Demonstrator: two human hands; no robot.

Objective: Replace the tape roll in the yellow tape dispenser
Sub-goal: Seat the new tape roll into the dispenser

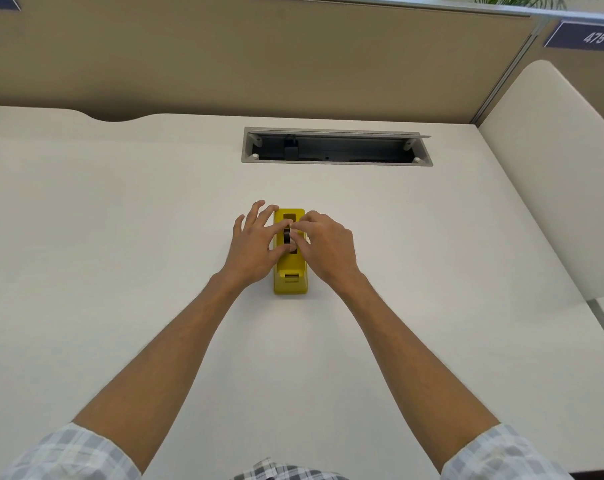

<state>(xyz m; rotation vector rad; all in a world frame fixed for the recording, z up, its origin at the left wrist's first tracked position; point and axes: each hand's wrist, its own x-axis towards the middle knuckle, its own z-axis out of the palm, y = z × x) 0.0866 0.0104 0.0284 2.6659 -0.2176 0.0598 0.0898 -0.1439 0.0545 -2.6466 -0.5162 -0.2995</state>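
At frame centre, the left hand (255,245) and right hand (323,245) cover the yellow tape dispenser's (290,284) middle; the dark tape roll (287,236) barely shows; their grip on it is unclear.

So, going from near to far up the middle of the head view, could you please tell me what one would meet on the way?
Checked shirt → bare white desk → yellow tape dispenser, both hands on its roll slot → open cable tray set in the desk → tan partition wall.
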